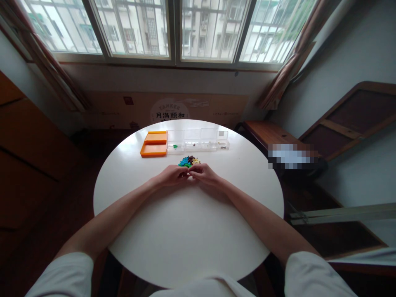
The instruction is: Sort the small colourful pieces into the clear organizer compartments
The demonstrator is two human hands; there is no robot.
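Note:
A small heap of blue, green, dark brown and cream pieces (186,160) lies on the round white table (188,231). Each piece is too small for me to tell its kind. At the near edge of this heap, my left hand (171,175) and my right hand (204,173) meet fingertip to fingertip. The fingers of both are curled in a pinch, and whatever they hold is hidden. Beyond the heap stands an orange open-lidded box (154,154). Beside it, to the right, runs a row of clear plastic boxes (198,148), lids raised, with a green piece (175,146) and other tiny bits inside.
A large printed cardboard panel (123,109) leans under the window behind the table. To the right stands a brown wooden bench (269,134) with a blurred white item on it. An orange-brown cabinet (27,156) is at the left.

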